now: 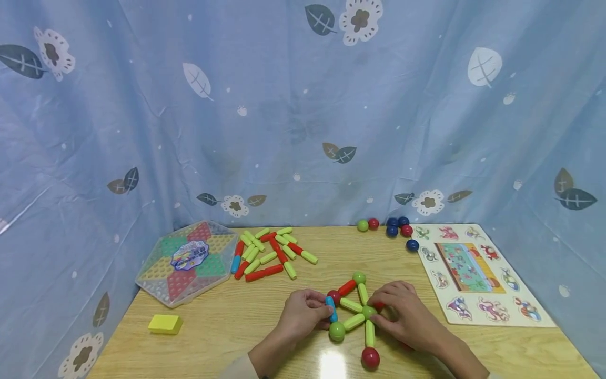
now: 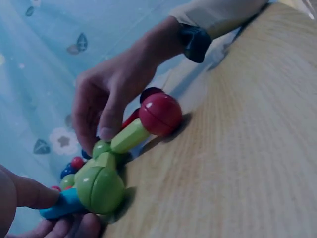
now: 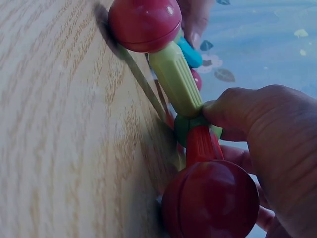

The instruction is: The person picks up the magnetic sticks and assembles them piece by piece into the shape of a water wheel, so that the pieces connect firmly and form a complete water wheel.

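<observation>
A flat figure of magnetic rods and balls lies mid-table, its green rods [image 1: 353,321] fanning out from a green centre ball [image 1: 369,311]. My left hand [image 1: 326,310] pinches a blue rod [image 1: 331,309] that sits between a red ball [image 1: 333,296] and a green ball [image 1: 336,331]. The left wrist view shows this blue rod [image 2: 62,206] against the green ball [image 2: 99,188]. My right hand [image 1: 381,310] pinches the centre ball [image 3: 185,129], thumb on top, beside a red rod [image 3: 200,146] and its red ball [image 3: 210,198]. Another red ball [image 1: 370,357] ends the nearest green rod.
Loose red, green and blue rods [image 1: 270,252] lie in a pile behind. A hexagonal game box [image 1: 187,260] and a yellow block [image 1: 164,323] are at the left. Several spare balls [image 1: 393,227] and a puzzle board [image 1: 473,271] are at the right. A blue curtain surrounds the table.
</observation>
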### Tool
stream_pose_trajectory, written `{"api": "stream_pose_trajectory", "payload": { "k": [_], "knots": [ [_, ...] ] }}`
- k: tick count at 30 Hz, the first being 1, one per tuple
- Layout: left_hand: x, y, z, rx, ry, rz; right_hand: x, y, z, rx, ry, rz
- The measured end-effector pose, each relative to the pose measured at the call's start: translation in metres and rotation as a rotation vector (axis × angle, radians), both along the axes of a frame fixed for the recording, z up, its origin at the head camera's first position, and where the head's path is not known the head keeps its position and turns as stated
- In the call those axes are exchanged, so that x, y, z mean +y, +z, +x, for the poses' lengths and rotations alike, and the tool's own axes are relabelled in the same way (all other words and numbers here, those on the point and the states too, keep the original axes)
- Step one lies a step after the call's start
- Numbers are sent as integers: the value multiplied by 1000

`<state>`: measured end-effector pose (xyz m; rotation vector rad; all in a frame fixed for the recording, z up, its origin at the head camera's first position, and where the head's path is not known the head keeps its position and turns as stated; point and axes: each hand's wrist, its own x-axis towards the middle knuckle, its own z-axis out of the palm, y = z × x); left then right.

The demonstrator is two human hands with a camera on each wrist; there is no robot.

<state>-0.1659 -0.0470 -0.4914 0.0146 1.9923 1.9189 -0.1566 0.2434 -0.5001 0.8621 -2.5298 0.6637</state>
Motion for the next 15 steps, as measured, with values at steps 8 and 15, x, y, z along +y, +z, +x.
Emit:
{"api": "stream_pose_trajectory", "payload": {
  "k": [8, 15],
  "knots": [
    [-1, 3, -4, -24, -91, -64, -1, 2, 1, -1, -10, 7],
    [1, 2, -5, 20, -97, -114, -2, 1, 1, -16, -18, 7]
  ]
}}
